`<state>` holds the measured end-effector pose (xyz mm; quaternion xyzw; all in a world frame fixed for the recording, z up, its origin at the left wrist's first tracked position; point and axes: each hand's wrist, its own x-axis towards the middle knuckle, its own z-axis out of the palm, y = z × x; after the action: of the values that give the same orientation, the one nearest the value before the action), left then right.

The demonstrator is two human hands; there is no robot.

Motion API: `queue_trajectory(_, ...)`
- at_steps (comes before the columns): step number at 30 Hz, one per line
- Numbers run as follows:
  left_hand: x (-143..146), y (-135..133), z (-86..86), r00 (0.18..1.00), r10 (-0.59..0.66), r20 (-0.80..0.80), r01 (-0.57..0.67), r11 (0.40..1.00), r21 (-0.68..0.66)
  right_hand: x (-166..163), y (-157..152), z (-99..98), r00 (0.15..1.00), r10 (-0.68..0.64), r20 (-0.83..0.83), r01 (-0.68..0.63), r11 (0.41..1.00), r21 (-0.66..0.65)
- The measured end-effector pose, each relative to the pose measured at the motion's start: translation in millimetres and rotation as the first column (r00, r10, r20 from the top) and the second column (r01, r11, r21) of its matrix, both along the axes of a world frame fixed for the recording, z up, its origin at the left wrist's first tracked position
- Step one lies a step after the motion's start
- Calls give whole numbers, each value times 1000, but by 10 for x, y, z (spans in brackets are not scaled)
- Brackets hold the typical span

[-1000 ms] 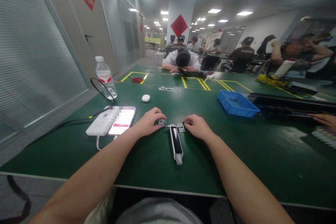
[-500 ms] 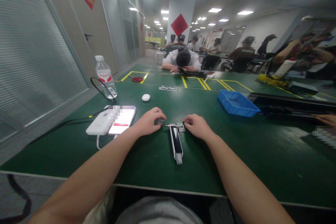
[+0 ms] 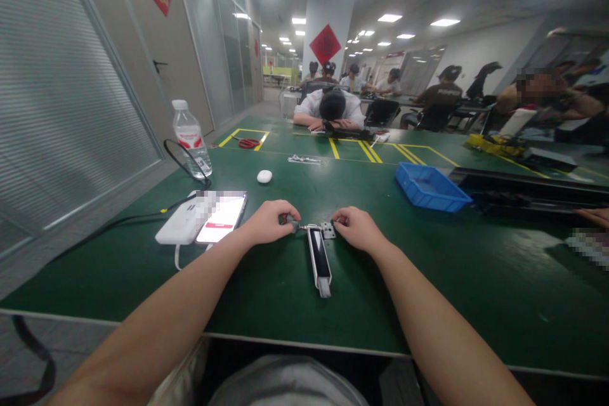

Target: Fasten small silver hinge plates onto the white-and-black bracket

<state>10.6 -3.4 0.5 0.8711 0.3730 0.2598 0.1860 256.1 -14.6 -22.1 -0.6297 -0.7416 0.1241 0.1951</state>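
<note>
My left hand [image 3: 270, 223] is closed in a pinch around a small grey piece [image 3: 294, 224]. From it a thin metal shaft points right, toward the top of a slim white device with a long black screen [image 3: 320, 257]. This device lies on the green table, a grey tip at its near end. Just beyond its top right corner is a small metal plate with holes [image 3: 329, 230]. My right hand [image 3: 358, 228] is pinched at the plate's right edge; its fingertips partly hide what is between them.
Left of my hands are a lit phone [image 3: 222, 219], a white power bank [image 3: 178, 222] and a water bottle [image 3: 191, 139]. A small white case [image 3: 264, 176] and red-handled scissors [image 3: 248, 144] lie farther back. A blue tray [image 3: 431, 189] stands right. Across the table a person [image 3: 330, 108] rests head on arms.
My left fingers have shifted slightly around the small grey piece, and the piece has turned a little. My right hand, the plate and the white device look unmoved.
</note>
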Motion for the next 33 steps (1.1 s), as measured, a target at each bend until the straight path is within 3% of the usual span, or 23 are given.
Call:
queue_trajectory(17,16,-6,-1,998,35,-54,-39,997,-69,3,0,-7,1000,-1,-4,1,1000,-10)
queue_trajectory(33,-6,21,-30,992,-99,-82,98,995,-16,-13,-15,22,1000,-6,2,6,1000,-6)
